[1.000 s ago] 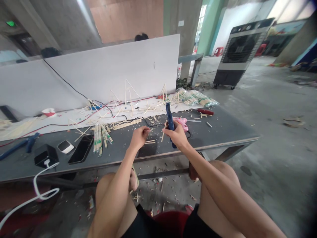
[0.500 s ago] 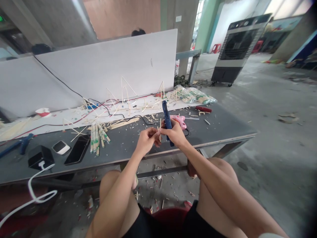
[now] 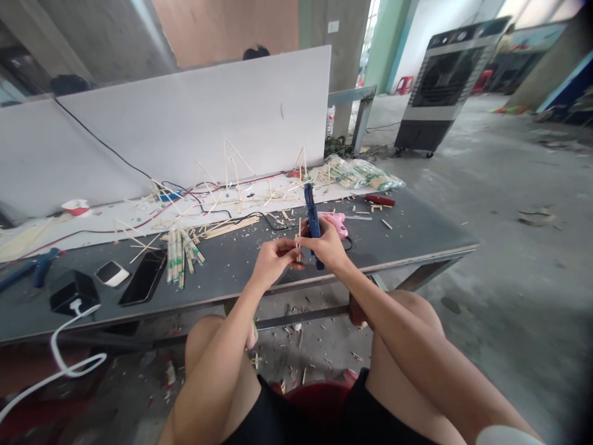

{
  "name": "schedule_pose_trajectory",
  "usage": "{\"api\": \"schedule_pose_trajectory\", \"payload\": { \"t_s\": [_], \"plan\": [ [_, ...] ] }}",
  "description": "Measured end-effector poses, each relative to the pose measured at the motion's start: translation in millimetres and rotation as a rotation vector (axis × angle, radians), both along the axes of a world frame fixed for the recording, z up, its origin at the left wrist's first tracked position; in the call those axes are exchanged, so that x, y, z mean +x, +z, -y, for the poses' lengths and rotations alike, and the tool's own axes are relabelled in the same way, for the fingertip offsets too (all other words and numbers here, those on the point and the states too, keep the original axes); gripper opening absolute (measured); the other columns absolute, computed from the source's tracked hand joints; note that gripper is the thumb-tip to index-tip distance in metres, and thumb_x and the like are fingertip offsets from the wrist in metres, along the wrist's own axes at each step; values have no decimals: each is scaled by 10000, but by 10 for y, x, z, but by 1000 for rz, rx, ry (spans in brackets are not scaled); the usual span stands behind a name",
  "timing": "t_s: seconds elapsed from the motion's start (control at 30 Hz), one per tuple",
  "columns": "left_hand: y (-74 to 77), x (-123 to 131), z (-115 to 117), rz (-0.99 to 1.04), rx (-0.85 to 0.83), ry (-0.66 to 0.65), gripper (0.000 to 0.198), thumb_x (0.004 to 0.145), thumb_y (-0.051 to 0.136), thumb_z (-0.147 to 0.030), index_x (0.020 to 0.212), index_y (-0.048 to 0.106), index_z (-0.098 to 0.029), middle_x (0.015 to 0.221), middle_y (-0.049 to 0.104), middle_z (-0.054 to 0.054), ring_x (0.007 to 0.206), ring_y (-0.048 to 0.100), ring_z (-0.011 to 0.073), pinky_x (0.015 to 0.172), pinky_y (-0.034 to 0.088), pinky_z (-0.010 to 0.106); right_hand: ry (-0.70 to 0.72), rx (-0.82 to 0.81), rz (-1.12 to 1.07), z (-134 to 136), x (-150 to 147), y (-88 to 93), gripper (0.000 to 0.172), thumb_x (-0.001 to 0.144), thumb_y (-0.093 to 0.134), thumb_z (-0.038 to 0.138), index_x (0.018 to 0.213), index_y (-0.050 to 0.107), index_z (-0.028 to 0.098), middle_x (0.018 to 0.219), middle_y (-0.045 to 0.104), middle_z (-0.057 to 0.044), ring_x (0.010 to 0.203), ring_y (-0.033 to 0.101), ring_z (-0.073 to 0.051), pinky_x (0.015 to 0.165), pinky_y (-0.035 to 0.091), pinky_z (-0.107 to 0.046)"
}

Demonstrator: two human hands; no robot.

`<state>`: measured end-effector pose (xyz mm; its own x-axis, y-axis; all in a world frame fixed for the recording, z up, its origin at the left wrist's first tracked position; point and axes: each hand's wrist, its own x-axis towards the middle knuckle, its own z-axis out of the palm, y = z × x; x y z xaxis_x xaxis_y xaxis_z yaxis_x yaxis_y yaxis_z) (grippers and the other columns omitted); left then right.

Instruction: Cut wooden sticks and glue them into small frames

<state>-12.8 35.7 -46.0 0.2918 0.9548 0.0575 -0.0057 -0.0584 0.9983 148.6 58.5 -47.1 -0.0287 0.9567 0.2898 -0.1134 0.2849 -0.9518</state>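
The right hand [image 3: 325,245] is clenched around a blue glue gun [image 3: 312,213], held upright. The left hand [image 3: 275,263] pinches thin wooden sticks [image 3: 298,240] that stand just beside the gun, between the two hands. Both hands are above the dark surface [image 3: 417,238], near a pink glue gun [image 3: 337,224]. A bundle of chopsticks [image 3: 175,259] and a phone [image 3: 143,278] lie further left.
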Motion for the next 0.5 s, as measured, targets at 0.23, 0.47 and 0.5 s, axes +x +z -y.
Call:
{"api": "schedule_pose_trajectory", "payload": {
  "t_s": [0.23,0.47,0.5],
  "plan": [
    [21,-17,0,34,-45,-22,382,704,828,-468,739,707,-108,665,671,43,596,684,178,610,603,305,21,0,24,37,4,35,343,644,754,269,929,577,196,798,635,6,714,595,-159,700,500,-311],
    [39,-70,-15,47,-44,-12,370,689,838,-457,763,730,-112,687,688,51,663,699,200,693,613,356,-37,17,148,90,89,144,285,693,723,324,910,599,186,790,639,-3,735,595,-173,737,484,-326],
    [48,-96,-23,49,-42,3,366,689,839,-453,775,737,-111,695,695,53,664,697,198,706,615,364,-48,18,179,105,118,168,276,708,718,340,907,607,185,800,641,-8,742,594,-176,738,478,-326]
  ]
}}
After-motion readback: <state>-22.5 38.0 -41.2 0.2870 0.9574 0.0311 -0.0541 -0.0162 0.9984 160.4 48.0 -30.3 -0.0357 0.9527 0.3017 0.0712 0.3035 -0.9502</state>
